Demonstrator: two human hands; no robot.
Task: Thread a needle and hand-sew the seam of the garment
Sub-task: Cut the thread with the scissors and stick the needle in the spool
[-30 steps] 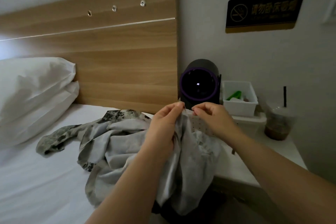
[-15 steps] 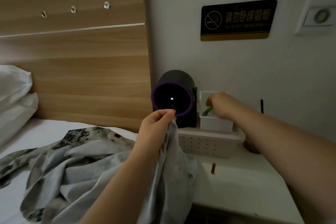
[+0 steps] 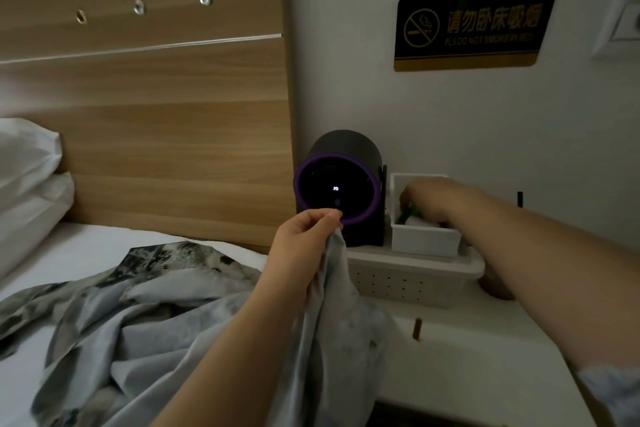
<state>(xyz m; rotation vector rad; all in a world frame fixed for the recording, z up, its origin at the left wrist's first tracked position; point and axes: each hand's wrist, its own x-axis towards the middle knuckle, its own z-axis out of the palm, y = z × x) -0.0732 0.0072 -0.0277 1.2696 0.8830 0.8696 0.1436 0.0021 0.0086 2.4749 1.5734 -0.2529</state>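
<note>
Risks:
- garment (image 3: 166, 322) lying bunched on bed at 8 o'clock, one edge being held up. Seam spot possibly slipping out of left grip (image 3: 304, 239) if pinch is loosening while attention is going right
- right grip (image 3: 429, 198) digging unseen in white box (image 3: 422, 239) at 3 o'clock of purple-ringed device (image 3: 337, 189). Needle prick or box tipping off its tray possible if rummaging fast

Pose:
- left grip pinching garment edge between thumb and curled fingers, forearm rising from 6 o'clock
- right grip reaching palm-down into box beside green item (image 3: 411, 211), fingertips hidden; cannot tell whether it is holding anything
</note>
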